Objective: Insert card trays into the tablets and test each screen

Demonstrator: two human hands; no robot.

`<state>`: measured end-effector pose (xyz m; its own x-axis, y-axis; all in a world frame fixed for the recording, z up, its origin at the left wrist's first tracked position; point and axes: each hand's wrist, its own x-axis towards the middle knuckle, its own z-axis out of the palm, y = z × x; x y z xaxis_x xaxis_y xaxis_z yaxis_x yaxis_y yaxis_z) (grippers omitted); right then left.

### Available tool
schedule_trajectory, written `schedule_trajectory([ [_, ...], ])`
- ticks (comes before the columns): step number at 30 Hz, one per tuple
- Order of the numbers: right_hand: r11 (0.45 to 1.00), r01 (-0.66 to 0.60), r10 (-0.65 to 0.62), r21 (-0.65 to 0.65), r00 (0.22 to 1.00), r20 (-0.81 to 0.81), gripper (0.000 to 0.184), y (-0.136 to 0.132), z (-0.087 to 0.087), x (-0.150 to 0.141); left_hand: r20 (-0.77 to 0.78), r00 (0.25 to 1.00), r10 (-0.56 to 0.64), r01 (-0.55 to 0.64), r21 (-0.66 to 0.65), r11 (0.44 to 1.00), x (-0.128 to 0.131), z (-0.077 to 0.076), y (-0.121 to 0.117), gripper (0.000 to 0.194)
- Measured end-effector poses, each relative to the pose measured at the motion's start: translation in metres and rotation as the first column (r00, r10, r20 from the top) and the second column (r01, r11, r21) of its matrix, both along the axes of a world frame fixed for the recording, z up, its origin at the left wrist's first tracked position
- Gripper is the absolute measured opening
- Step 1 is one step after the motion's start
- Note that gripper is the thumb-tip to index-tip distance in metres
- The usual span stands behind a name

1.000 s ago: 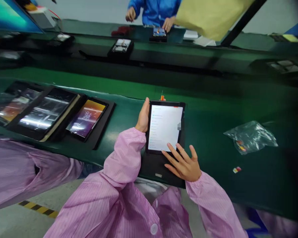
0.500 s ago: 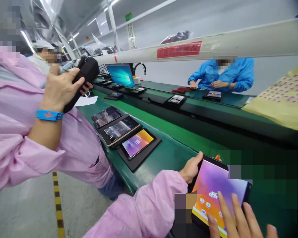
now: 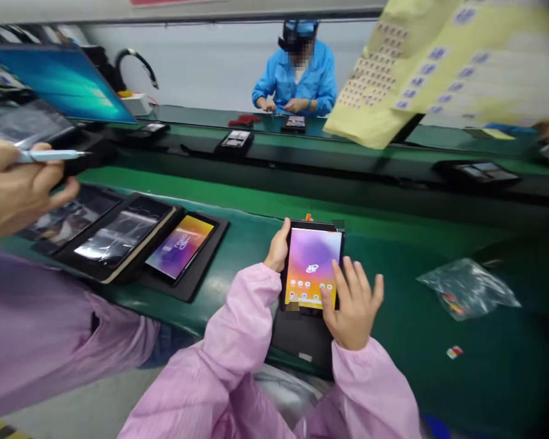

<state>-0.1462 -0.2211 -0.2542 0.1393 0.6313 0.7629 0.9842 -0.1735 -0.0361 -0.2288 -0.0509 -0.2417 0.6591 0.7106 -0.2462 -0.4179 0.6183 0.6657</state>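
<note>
A tablet (image 3: pixel 313 250) with a lit purple and orange home screen is upright in front of me, tilted up from the green table. My left hand (image 3: pixel 279 249) grips its left edge, the thumb on the front and the other fingers mostly hidden behind. Over the lower right of the screen is my right hand (image 3: pixel 354 305), fingers spread and holding nothing. Whether a fingertip touches the glass I cannot tell. Below the tablet lies a dark flat pad (image 3: pixel 297 338) with a small pale label. Something orange shows behind the tablet's top edge.
Left of me, another lit tablet (image 3: pixel 182 247) lies on a dark pad beside film-covered tablets (image 3: pixel 123 235). A co-worker's hand (image 3: pixel 22 189) holds a pen (image 3: pixel 50 156) there. To the right are a clear plastic bag (image 3: pixel 466 286) and a small card (image 3: pixel 454 352). A conveyor (image 3: pixel 348 171) runs behind.
My view has swung right and down, bringing the bag and card into sight. The co-worker's hand with the pen has come down near the tablets. My left hand still holds the tablet.
</note>
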Motion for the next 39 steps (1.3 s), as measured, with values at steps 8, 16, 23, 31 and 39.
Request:
schedule_trajectory([
  [8, 0.984, -0.075, 0.070, -0.160, 0.997, -0.035, 0.063, 0.034, 0.013, -0.017, 0.062, 0.998, -0.016, 0.014, 0.030, 0.999, -0.001, 0.004, -0.005, 0.061],
  [16, 0.944, -0.036, 0.008, -0.329, 0.996, -0.088, 0.068, 0.036, 0.006, -0.025, 0.101, 0.995, 0.003, -0.013, 0.098, 0.995, 0.001, 0.008, -0.007, 0.059],
  [23, 0.936, -0.029, -0.002, -0.351, 0.996, -0.089, 0.068, 0.012, -0.008, -0.036, 0.093, 0.996, -0.012, 0.002, 0.116, 0.993, 0.000, 0.008, -0.006, 0.061],
  [31, 0.920, -0.033, -0.013, -0.391, 0.993, -0.115, 0.067, -0.007, -0.019, -0.045, 0.059, 0.998, -0.010, 0.005, 0.092, 0.996, 0.000, 0.006, -0.007, 0.063],
  [39, 0.902, -0.040, -0.011, -0.430, 0.993, -0.116, 0.067, -0.022, -0.024, -0.049, 0.074, 0.997, -0.010, 0.003, 0.105, 0.994, 0.001, 0.007, -0.007, 0.060],
])
